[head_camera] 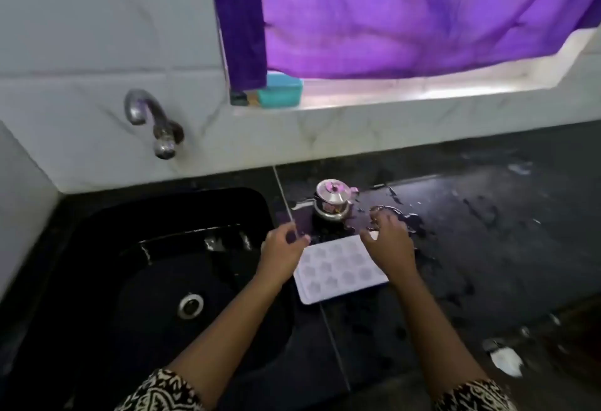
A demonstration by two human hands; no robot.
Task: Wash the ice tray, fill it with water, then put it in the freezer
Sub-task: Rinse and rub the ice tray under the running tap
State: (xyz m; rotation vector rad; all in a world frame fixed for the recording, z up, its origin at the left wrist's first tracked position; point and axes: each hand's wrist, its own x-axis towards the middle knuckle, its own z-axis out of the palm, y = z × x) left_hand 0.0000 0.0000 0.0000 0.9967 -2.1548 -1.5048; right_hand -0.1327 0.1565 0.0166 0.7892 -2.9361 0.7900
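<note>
Lying flat, ice tray [338, 272] between left hand [282, 248] and right hand [390, 244], fingers [385, 220] loosely curled, seemingly empty

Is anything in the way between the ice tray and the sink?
Nothing visible. The ice tray lies on the wet counter right beside the sink; only the left hand is over that edge. The little steel pot stands behind the tray, off the path.

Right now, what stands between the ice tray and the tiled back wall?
A small steel teapot, standing on the wet black counter just beyond the far edge of the ice tray, short of the wall. The head view shows it.
</note>
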